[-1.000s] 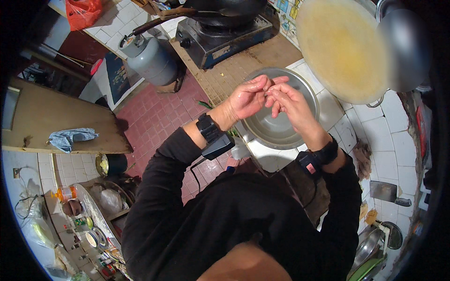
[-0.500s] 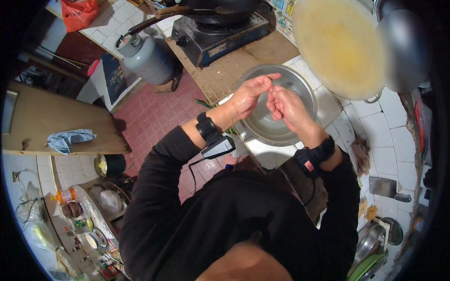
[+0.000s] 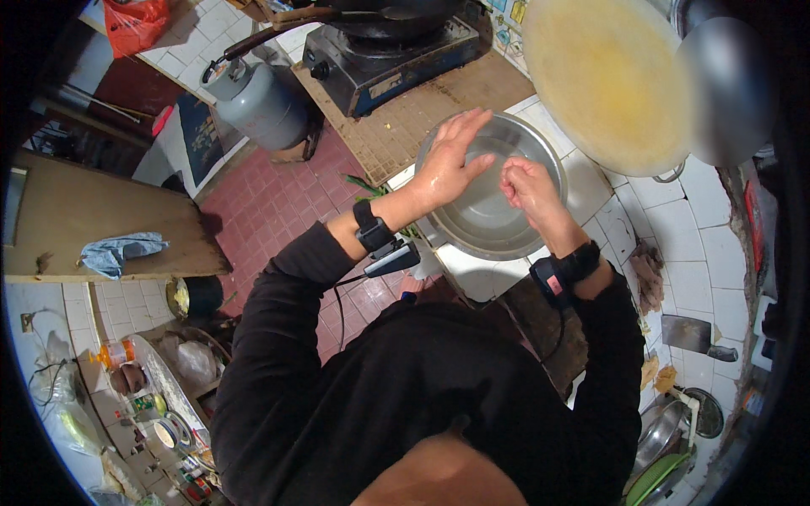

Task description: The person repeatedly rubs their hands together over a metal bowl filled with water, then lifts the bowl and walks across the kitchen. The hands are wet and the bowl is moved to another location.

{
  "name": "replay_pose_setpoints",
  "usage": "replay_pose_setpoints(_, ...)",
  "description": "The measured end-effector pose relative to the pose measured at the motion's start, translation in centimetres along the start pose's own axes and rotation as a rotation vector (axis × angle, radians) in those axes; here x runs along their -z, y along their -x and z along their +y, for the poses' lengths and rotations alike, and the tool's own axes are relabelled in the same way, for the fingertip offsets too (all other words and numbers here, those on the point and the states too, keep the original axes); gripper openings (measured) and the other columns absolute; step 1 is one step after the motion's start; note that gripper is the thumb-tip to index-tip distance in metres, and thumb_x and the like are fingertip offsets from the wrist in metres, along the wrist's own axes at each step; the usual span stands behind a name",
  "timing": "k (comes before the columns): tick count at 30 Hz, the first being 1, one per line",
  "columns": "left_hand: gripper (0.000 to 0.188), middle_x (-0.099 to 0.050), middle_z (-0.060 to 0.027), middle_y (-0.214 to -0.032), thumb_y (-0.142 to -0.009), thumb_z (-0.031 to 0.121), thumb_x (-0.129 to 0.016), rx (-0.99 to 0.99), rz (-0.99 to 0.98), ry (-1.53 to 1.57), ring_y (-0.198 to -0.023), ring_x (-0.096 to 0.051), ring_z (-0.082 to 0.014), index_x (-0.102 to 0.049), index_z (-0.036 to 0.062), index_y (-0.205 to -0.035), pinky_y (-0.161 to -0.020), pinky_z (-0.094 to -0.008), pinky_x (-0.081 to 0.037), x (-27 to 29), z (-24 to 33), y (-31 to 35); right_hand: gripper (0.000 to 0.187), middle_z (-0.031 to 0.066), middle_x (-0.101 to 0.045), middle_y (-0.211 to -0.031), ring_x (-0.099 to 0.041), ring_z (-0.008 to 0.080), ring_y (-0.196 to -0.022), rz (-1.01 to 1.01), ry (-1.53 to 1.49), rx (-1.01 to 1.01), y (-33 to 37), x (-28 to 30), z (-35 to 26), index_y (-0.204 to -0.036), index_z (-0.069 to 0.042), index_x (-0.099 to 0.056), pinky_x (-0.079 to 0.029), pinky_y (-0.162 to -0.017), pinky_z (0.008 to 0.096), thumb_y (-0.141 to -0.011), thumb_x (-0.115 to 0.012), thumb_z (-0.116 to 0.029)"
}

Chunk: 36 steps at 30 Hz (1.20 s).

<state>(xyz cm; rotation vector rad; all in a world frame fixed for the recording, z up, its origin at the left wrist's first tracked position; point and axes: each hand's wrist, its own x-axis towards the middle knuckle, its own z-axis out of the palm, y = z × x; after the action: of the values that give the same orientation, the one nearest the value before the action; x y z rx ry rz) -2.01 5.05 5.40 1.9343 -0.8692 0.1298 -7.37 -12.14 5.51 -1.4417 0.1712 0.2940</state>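
Note:
Over a round metal basin [image 3: 498, 246] with what looks like water in it, both my hands hang side by side, apart from each other. My left hand [image 3: 447, 164] looks wet; its fingers stretch forward with the thumb spread off, and nothing is in it. Its fingertips are above the basin's far left rim. My right hand [image 3: 530, 190] is curled closed above the right half of the basin. Whatever its fingers may hold is hidden. Dark straps with small devices wrap both my wrists.
Beyond the basin stands a gas stove [image 3: 392, 63] with a black wok [image 3: 396, 18]. A grey gas cylinder [image 3: 263, 105] is on the left. A large yellowish round board [image 3: 603, 84] leans at the right. A cleaver [image 3: 688, 334] lies on the white tiles.
My hands were touching at the fingertips and have come apart. The left has opened out flat; the right has curled closed and stays over the basin.

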Motion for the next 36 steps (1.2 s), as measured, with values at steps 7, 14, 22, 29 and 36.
replay_pose_setpoints(7, 0.06, -0.03, -0.0202, -0.137, -0.088, 0.037, -0.049, 0.202, -0.098, 0.254, -0.128, -0.023, -0.0348, -0.028, 0.0066, -0.136, -0.105, -0.0401, -0.02, -0.7, -0.8, 0.0, 0.017, 0.001, -0.043, -0.054, -0.035, 0.0071, -0.042, 0.109, 0.014, -0.02, 0.0, -0.6, 0.4, -0.063, -0.007, -0.047, -0.026, -0.038, 0.0218, -0.08, -0.044, -0.008)
replay_pose_setpoints(14, 0.062, -0.02, -0.012, -0.144, -0.093, 0.045, -0.032, 0.501, -0.169, 0.663, -0.134, -0.014, -0.021, -0.023, 0.0025, -0.138, -0.108, -0.0306, -0.013, -1.2, -0.2, -0.3, 0.007, 0.0009, -0.05, -0.063, -0.044, 0.0075, -0.049, 0.071, -0.029, 0.147, 0.1, -1.8, 0.3, -0.075, -0.005, -0.051, -0.035, -0.046, 0.0205, -0.082, -0.052, -0.007)
replay_pose_setpoints(22, 0.064, -0.02, -0.0112, -0.144, -0.093, 0.047, -0.031, 0.581, -0.153, 0.687, -0.134, -0.013, -0.021, -0.02, 0.0037, -0.139, -0.108, -0.0309, -0.011, -1.0, 0.9, -0.6, 0.012, 0.0031, -0.053, -0.077, -0.048, 0.008, -0.058, -0.036, 0.027, 0.256, 0.5, -2.2, -0.1, -0.087, -0.006, -0.049, -0.038, -0.057, 0.0203, -0.088, -0.054, -0.018)
replay_pose_setpoints(29, 0.056, -0.04, -0.0129, -0.129, -0.093, 0.041, -0.037, 0.739, 0.039, 0.758, -0.117, -0.038, -0.021, -0.03, 0.0039, -0.133, -0.096, -0.0325, -0.031, -2.3, 0.9, -1.5, 0.017, 0.0044, -0.053, -0.083, -0.05, 0.009, -0.063, 0.068, -0.004, 0.415, 1.4, -5.0, -0.5, -0.095, -0.004, -0.046, -0.039, -0.056, 0.0206, -0.086, -0.056, -0.014)
replay_pose_setpoints(36, 0.044, -0.052, -0.0071, -0.099, -0.089, 0.039, -0.044, 0.962, -0.04, 0.759, -0.095, -0.047, -0.0184, -0.047, 0.0027, -0.114, -0.085, -0.036, -0.036, -4.8, 0.4, -1.2, 0.019, 0.0058, -0.053, -0.079, -0.051, 0.009, -0.066, 0.333, -0.018, 0.208, -2.4, -2.9, 2.8, -0.093, -0.003, -0.051, -0.042, -0.052, 0.0227, -0.083, -0.061, -0.016)
